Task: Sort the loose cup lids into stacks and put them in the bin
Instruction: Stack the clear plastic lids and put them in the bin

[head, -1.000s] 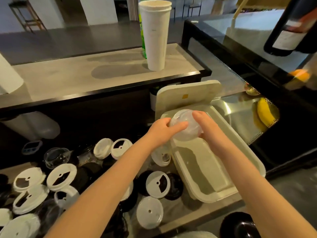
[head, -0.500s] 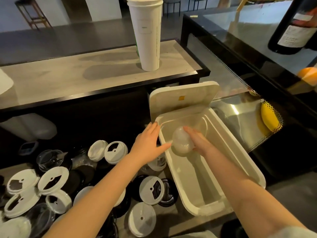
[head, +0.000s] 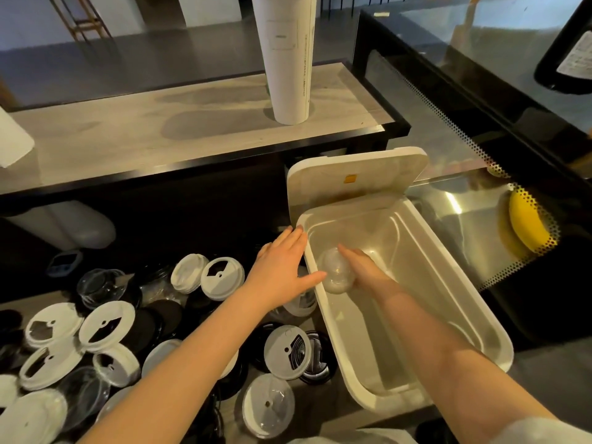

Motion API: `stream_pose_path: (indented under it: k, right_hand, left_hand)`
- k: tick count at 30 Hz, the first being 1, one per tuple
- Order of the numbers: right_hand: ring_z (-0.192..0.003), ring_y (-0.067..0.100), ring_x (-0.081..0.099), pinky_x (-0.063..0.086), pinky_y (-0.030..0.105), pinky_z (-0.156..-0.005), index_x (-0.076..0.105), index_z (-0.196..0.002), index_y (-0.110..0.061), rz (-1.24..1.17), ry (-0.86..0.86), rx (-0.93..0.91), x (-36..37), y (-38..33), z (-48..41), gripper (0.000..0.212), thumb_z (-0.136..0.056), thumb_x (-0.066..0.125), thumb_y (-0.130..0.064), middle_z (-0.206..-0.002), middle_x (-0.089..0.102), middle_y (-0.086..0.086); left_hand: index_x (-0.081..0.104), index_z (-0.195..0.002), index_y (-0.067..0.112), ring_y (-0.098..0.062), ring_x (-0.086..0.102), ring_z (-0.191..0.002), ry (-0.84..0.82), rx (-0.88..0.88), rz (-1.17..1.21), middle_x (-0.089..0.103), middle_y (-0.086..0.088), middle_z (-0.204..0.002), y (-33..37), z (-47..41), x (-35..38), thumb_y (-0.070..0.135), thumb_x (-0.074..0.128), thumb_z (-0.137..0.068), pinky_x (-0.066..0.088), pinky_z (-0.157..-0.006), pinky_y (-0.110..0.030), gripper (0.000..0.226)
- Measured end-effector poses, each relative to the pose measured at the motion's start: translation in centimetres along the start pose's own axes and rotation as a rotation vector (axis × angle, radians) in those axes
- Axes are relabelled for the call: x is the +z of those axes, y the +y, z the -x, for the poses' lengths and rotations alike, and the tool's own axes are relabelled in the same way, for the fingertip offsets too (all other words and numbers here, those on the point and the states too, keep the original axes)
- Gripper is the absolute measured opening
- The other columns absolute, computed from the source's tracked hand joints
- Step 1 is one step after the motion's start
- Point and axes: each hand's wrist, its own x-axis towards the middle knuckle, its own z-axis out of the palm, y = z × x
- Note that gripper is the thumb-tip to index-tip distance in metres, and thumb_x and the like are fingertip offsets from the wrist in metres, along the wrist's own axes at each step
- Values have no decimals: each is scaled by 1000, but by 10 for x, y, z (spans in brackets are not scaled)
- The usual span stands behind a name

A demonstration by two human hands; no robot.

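Inside the bin [head: 400,315], right hand [head: 362,270] grips stacked clear lids [head: 334,274], left hand [head: 282,267] flat against the rim; released high, they may scatter

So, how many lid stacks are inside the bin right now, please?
1: a clear lid stack, gripped by the right hand low inside the bin, beside its left wall. More clear lids could go unseen.

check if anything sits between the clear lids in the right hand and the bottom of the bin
Nothing visible. The right hand holds the clear lids inside the open bin, cover flipped up at the far end, bare floor beneath. The left hand rests against the left rim, outside the path.
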Motion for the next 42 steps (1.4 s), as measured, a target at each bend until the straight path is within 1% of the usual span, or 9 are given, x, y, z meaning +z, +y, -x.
stream_pose_path:
  k: [4,8,11,16,23,27,33,37,42]
  right_hand:
    - [-77,14,53,40,27,-59,45,-123,-16,-3,-19,-22,-5,-6,7,35,-96,49,-38,-94,53,2]
    - [-111,26,50,41,33,-90,43,-133,-14,350,146,-143,-8,-15,3,49,-92,52,-39,-131,49,10]
    - [-124,29,44,38,35,-98,50,-130,-13,547,276,-289,-8,-21,11,44,-90,55,-31,-134,48,11]
    - [-113,23,50,40,28,-87,60,-115,-13,678,391,-572,4,-33,55,27,-90,53,-22,-119,59,4]
    - [-83,14,54,43,25,-75,65,-104,-11,744,181,-905,63,-35,115,18,-88,58,-14,-92,62,-1]
    - [-108,23,54,45,33,-88,52,-128,-14,1064,11,-850,96,-26,106,37,-91,54,-20,-119,58,7]
    - [-137,38,22,32,45,-107,14,-149,-15,1865,-50,-501,123,-15,74,72,-89,54,-16,-150,23,16]
    - [-136,40,23,31,45,-106,20,-147,-10,2007,-94,-311,128,-19,59,62,-92,49,-14,-149,25,18]
    - [-131,39,32,35,43,-104,24,-145,-12,1969,-113,-324,127,-21,53,58,-93,48,-12,-148,24,17]
  left_hand:
    - [4,-151,17,-16,-1,-146,-15,-5,41,-1,0,-160,1,4,1,59,43,-89,12,-118,-44,84]
    - [11,-151,20,-19,2,-146,23,-7,85,4,0,-159,-3,7,-3,53,41,-93,13,-116,-45,73]
    - [25,-147,17,-21,11,-145,102,-43,85,18,-3,-157,-15,11,-8,47,44,-94,18,-115,-43,64]
    - [45,-137,15,-20,36,-133,138,-86,24,44,-2,-143,-50,23,-18,41,47,-94,33,-107,-38,50]
    - [48,-133,12,-23,41,-127,91,-192,114,48,-5,-137,-108,53,-12,35,52,-93,37,-105,-38,47]
    - [47,-134,11,-24,43,-124,-7,-286,131,46,-8,-135,-138,69,1,32,57,-90,37,-100,-35,50]
    - [45,-134,15,-25,36,-127,-69,-341,91,41,-7,-137,-161,84,13,34,55,-91,36,-103,-36,48]
    - [42,-136,15,-23,32,-129,-28,-310,110,38,-3,-138,-156,88,18,34,52,-93,35,-105,-37,48]
    - [44,-134,18,-22,33,-127,-8,-239,25,41,-1,-136,-145,93,18,37,48,-94,33,-105,-39,45]
